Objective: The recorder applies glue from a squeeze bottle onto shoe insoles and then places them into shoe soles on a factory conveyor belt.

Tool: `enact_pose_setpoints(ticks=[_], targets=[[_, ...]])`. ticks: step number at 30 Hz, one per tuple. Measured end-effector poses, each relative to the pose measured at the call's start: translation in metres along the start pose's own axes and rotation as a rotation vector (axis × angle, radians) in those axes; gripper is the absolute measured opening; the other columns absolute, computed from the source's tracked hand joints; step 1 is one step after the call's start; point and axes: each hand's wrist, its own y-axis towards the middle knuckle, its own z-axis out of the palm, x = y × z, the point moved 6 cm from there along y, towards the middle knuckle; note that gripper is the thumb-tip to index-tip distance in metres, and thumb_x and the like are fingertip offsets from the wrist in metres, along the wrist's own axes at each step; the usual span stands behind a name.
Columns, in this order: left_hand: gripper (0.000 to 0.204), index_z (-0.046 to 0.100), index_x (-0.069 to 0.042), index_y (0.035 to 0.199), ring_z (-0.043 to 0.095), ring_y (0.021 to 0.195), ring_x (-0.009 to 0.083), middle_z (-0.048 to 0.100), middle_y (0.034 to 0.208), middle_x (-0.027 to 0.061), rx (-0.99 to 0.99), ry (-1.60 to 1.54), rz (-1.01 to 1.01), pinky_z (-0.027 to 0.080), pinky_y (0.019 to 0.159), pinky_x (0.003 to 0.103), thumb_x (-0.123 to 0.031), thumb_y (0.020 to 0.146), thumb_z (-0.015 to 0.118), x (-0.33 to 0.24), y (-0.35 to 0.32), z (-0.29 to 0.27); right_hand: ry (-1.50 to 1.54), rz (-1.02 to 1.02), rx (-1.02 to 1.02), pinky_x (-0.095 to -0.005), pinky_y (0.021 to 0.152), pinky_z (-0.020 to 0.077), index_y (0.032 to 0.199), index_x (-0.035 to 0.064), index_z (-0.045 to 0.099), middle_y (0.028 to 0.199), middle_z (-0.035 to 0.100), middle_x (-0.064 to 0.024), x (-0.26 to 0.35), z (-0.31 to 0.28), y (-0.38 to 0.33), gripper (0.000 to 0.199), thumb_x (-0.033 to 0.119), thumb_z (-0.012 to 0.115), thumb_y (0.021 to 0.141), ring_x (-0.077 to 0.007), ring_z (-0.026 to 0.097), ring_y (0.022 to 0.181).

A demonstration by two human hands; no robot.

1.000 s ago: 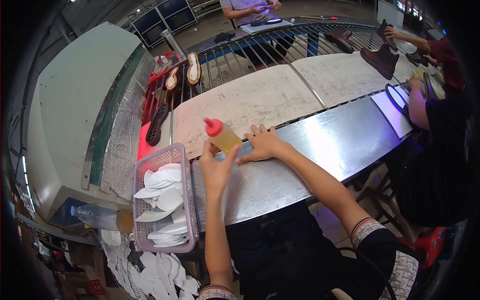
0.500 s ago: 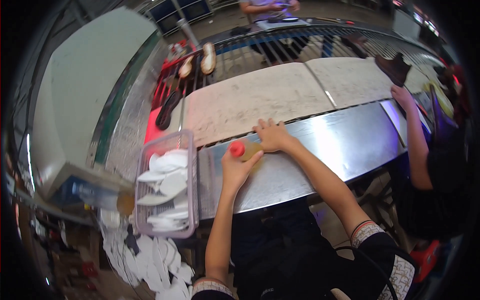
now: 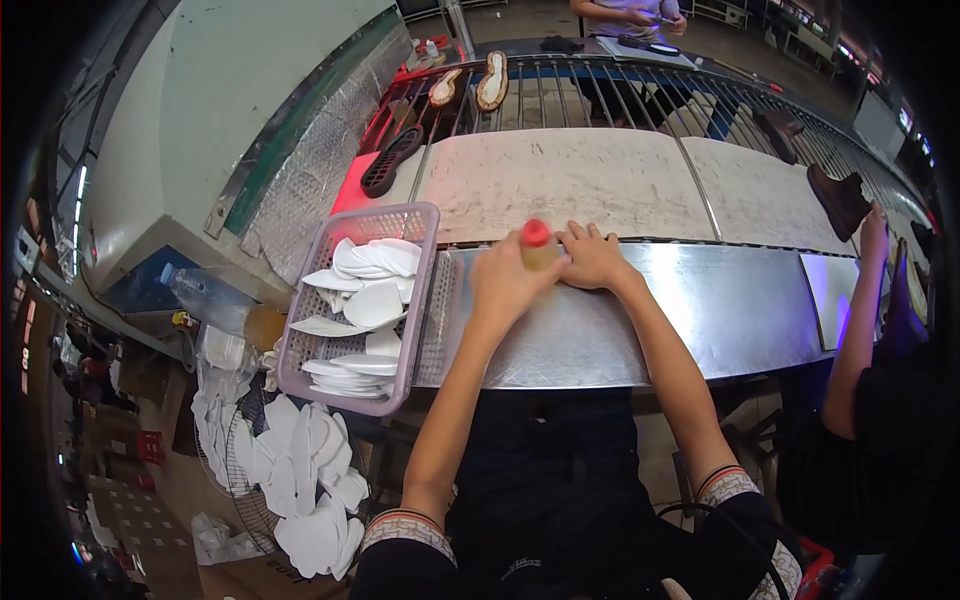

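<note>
My left hand (image 3: 508,275) is wrapped round a small bottle with a red cap and a see-through yellowish body (image 3: 541,259). It is held over the metal table strip, slightly blurred, with the cap uppermost. Beside it, my right hand (image 3: 597,260) lies palm down at the far edge of the metal, fingers stretched toward the pale board; its thumb side is close to the bottle. Whether the two touch, I cannot tell. Left of my left hand stands a lilac plastic basket (image 3: 425,300) holding several white insole-shaped pieces (image 3: 374,304).
Pale boards (image 3: 560,180) lie along a roller conveyor (image 3: 540,100). A dark shoe sole (image 3: 392,162) and two brown-edged soles (image 3: 492,82) rest beyond. At right, a co-worker's hand (image 3: 874,235) touches a brown boot (image 3: 838,200). A wire basket (image 3: 245,480) of white pieces stands lower left.
The whole view has shifted, so the table sits further right and higher. The bottle in my left hand has turned, its body now below the cap instead of to its right.
</note>
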Motion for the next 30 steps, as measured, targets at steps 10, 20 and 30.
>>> enact_pose_setpoints(ticks=[10,20,30], targets=[[0.043,0.064,0.001,0.095,0.069,0.082,0.0260,0.070,0.089,0.0155,-0.164,-0.481,-0.014,0.051,0.073,0.034,-0.029,0.069,0.081,0.009,0.016,-0.016,0.023,0.024,0.020,-0.0630,0.107,0.0161,0.140,0.0073,0.040,0.149,0.027,-0.0222,0.006,-0.006,-0.002,0.106,0.082,0.050,0.066,-0.0472,0.022,0.137],[0.053,0.058,0.001,0.107,0.065,0.092,0.0213,0.066,0.101,0.0157,-0.102,-0.588,-0.155,0.051,0.080,0.032,-0.028,0.070,0.082,0.032,-0.012,0.011,-0.004,-0.012,-0.006,-0.0628,0.108,0.0161,0.140,0.0080,0.040,0.150,0.025,-0.0208,0.004,0.003,0.005,0.101,0.081,0.048,0.070,-0.0458,0.021,0.138],[0.050,0.058,0.002,0.103,0.066,0.081,0.0186,0.067,0.089,0.0122,-0.208,-0.732,-0.025,0.052,0.074,0.032,-0.025,0.070,0.083,0.015,0.018,-0.027,0.001,0.008,0.047,-0.0630,0.108,0.0158,0.142,0.0081,0.038,0.150,0.024,-0.0214,0.009,-0.003,-0.001,0.104,0.082,0.048,0.069,-0.0479,0.020,0.137]])
